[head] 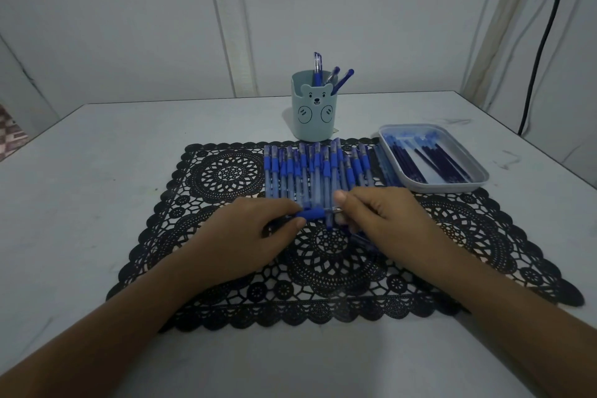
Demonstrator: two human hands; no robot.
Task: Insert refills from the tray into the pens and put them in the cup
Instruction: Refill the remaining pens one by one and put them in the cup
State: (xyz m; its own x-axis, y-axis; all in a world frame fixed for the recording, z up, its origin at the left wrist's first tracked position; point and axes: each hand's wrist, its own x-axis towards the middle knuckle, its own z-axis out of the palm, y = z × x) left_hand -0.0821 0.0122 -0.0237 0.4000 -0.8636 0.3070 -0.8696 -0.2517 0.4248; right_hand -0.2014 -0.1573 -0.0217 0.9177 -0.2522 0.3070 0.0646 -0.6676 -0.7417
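Two hands meet over the middle of the black lace mat (226, 171), which lies flat on the pale worktop (97, 155). The left hand (255, 229) is curled round a pen (311, 213), gripping it near its blue rubber sleeve. The right hand (381, 216) pinches the tip end of the same pen between thumb and fingers. This pen is held crosswise above the mat, over the near ends of a row of pens (316, 171); whether it touches them cannot be told. The row lies side by side on the far half of the mat, blue sleeves pointing away from the person. Just beyond the mat's far edge stands the cup (312, 113), pale green with a bear face on its front. It holds three upright pens (318, 71) that lean to the right. At the mat's far right corner sits the tray (478, 176), a shallow pale dish resting partly on the lace and partly on the worktop, with dark blue refills (433, 161) lying lengthwise inside it. Well beyond the mat's right side, a black cable (546, 42) hangs down the wall.
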